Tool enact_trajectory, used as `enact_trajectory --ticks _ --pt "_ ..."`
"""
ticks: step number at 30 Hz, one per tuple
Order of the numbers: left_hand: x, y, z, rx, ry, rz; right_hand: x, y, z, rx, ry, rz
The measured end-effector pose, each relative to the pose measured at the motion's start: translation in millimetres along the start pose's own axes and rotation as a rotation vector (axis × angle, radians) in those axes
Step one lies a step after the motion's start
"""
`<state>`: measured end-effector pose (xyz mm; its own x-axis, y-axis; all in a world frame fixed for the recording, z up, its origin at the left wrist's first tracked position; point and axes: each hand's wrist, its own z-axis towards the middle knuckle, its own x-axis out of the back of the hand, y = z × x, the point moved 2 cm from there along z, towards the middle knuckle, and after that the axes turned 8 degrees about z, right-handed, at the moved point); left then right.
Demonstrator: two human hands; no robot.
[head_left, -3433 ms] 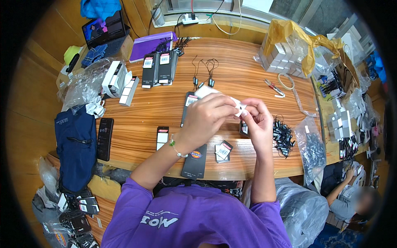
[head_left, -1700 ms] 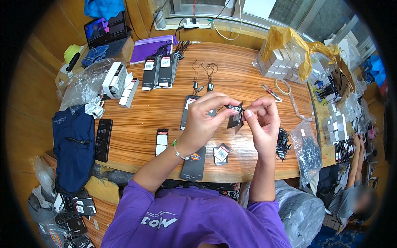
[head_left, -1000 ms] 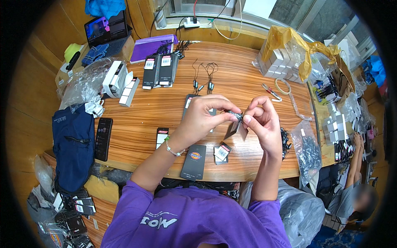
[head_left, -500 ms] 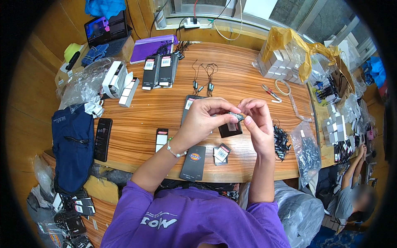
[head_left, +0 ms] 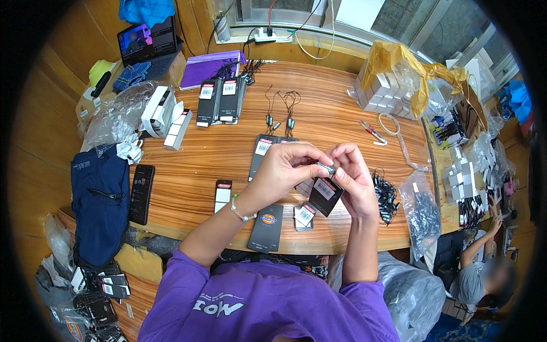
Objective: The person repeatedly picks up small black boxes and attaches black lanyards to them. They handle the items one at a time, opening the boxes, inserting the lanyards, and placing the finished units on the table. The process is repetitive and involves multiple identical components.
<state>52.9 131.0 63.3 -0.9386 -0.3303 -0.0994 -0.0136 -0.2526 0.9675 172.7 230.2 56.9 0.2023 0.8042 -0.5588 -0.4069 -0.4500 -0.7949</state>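
Since half second ago, black rectangular hang tag with white barcode sticker point(head_left: 326, 195) hangs lower beneath hands, tilted, clear of round wooden tabletop point(head_left: 194, 159). Left hand point(head_left: 285, 169) closed, thumb and fingers pinching small dark metal fastener point(head_left: 326, 167) at tag's string end. Right hand point(head_left: 353, 176) closed, fingertips meeting same fastener from other side, likely steadying it for threading. Finished-looking black tags point(head_left: 266, 228) lie just below on tabletop. Pile of black string loops point(head_left: 386, 196) sits near right hand, within reach.
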Motion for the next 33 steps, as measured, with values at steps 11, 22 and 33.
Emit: enact_trajectory --ticks 11,22,33 --pt "10 -2 26 -0.030 0.093 0.391 39 10 0 0.137 0.215 -0.427" --pt "12 -6 82 0.006 -0.304 0.507 95 32 23 -0.268 0.093 -0.505" --pt "-3 -91 75 -0.075 -0.503 1.299 123 54 24 0.228 -0.045 -1.860"
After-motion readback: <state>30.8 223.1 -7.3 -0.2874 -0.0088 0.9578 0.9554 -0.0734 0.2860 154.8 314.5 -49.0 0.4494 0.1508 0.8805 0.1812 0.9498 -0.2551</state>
